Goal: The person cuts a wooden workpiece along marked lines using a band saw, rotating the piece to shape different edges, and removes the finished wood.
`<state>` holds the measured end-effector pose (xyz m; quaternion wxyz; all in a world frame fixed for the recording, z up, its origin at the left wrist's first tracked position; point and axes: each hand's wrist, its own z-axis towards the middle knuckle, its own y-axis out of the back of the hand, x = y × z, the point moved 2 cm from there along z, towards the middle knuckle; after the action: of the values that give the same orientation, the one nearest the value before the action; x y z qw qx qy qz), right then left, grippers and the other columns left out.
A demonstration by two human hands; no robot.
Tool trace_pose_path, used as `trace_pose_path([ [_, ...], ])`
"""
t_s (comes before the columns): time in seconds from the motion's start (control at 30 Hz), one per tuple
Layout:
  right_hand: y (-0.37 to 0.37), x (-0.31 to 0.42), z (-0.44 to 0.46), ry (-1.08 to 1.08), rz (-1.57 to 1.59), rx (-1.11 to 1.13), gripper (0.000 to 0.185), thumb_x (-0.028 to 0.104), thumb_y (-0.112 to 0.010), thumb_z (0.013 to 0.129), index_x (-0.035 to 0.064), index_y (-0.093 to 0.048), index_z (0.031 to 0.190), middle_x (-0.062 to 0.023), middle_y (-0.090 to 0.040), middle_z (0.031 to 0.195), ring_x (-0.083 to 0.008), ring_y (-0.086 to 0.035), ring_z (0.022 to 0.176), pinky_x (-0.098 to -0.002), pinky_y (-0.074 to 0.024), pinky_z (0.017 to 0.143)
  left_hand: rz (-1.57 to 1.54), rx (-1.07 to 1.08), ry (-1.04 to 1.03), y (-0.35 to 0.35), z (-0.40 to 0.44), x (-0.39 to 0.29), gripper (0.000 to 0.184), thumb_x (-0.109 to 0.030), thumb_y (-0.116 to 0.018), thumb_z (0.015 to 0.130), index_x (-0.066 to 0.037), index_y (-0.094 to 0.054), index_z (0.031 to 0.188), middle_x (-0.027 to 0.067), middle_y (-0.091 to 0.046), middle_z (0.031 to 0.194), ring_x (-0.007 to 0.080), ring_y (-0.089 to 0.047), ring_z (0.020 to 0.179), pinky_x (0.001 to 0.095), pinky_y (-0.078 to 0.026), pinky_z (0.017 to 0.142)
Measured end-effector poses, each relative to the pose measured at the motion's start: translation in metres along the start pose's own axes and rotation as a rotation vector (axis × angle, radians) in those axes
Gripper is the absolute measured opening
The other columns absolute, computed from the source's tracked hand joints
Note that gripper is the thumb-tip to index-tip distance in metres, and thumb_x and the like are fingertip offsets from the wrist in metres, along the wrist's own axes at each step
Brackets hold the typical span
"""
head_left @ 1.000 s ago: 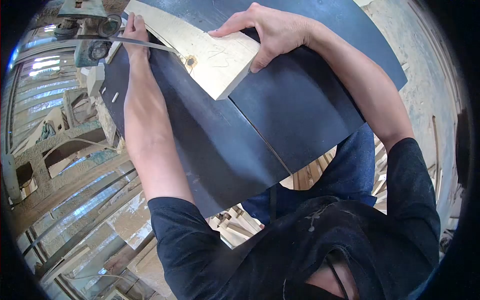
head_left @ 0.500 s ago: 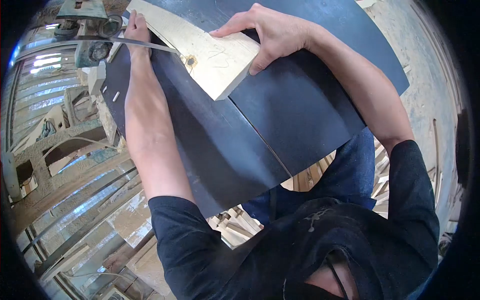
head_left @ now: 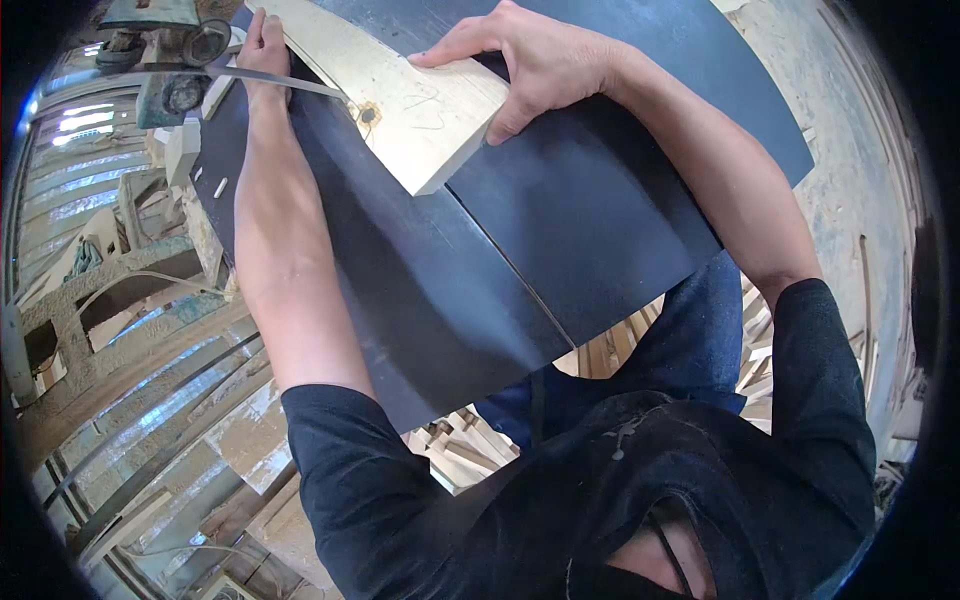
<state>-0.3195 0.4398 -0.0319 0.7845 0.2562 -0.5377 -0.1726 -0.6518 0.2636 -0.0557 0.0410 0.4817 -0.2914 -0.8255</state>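
Note:
A thick pale wooden block (head_left: 420,105) with a dark knot and pencil marks lies on the dark machine table (head_left: 400,280). My right hand (head_left: 545,70) grips its near end, thumb on the end face and fingers over the top edge. Along the block's far left side, my left hand (head_left: 265,60) is closed against it, its fingers partly hidden. Between my left forearm and the knot, a narrow saw blade (head_left: 290,82) reaches the block's left edge.
The saw's guide wheels and bracket (head_left: 165,60) stand at upper left. A slot (head_left: 510,262) runs through the table to its front edge. A small white chalk-like stick (head_left: 220,187) lies near the left edge. Wood offcuts (head_left: 465,445) are piled below the table.
The whole view has shifted slightly, so the block, hands and table appear a little further left and up. Both hands keep their places on the block, with no clear movement against the blade.

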Motion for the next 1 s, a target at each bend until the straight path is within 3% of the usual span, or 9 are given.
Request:
trace_pose_path([
  [0.13,0.002,-0.002,0.002,0.028,0.0,0.011,0.094,0.03,-0.094,0.057,-0.0041,-0.059,0.138,-0.0258,-0.064,0.131,-0.0362,-0.061,0.122,-0.0393,-0.0467,0.106,0.101,0.025,-0.085,0.009,0.024,0.021,0.06,-0.042,-0.059,0.097,-0.004,-0.059,0.143,0.0179,-0.06,0.145,0.0274,-0.055,0.135,0.0326,-0.039,0.113],
  [0.33,0.001,-0.01,0.004,0.067,-0.124,0.001,0.095,0.029,-0.094,0.058,-0.0037,-0.058,0.14,-0.0253,-0.063,0.133,-0.0353,-0.061,0.123,-0.0388,-0.0463,0.106,0.136,-0.004,-0.109,0.011,0.028,0.028,0.059,-0.041,-0.061,0.096,-0.004,-0.06,0.142,0.0179,-0.063,0.141,0.0259,-0.058,0.132,0.0321,-0.041,0.11],
  [0.43,0.006,-0.001,0.004,-0.03,0.042,0.055,0.095,0.027,-0.094,0.058,-0.0023,-0.057,0.141,-0.0245,-0.064,0.133,-0.0354,-0.061,0.123,-0.0388,-0.0457,0.107,-0.023,-0.009,-0.017,0.005,-0.002,-0.011,0.058,-0.03,-0.066,0.095,0.003,-0.057,0.142,0.018,-0.067,0.132,0.0221,-0.065,0.118,0.0305,-0.048,0.102],
  [0.53,0.007,-0.002,0.002,0.02,-0.058,0.046,0.095,0.025,-0.094,0.058,-0.0013,-0.057,0.142,-0.0244,-0.064,0.133,-0.0354,-0.061,0.123,-0.039,-0.045,0.108,-0.07,-0.028,0.011,0.006,-0.007,-0.016,0.057,-0.026,-0.069,0.095,0.004,-0.057,0.142,0.0153,-0.069,0.129,0.0192,-0.065,0.114,0.0294,-0.049,0.099],
  [1.0,0.012,-0.008,0.013,0.03,0.028,0.056,0.093,0.023,-0.094,0.057,-0.0049,-0.058,0.139,-0.0259,-0.066,0.129,-0.0341,-0.064,0.119,-0.0363,-0.0495,0.103,-0.079,-0.082,-0.005,0.004,0.002,-0.006,0.055,-0.028,-0.067,0.096,0.004,-0.06,0.14,0.0174,-0.069,0.129,0.0194,-0.066,0.113,0.0297,-0.05,0.098],
])
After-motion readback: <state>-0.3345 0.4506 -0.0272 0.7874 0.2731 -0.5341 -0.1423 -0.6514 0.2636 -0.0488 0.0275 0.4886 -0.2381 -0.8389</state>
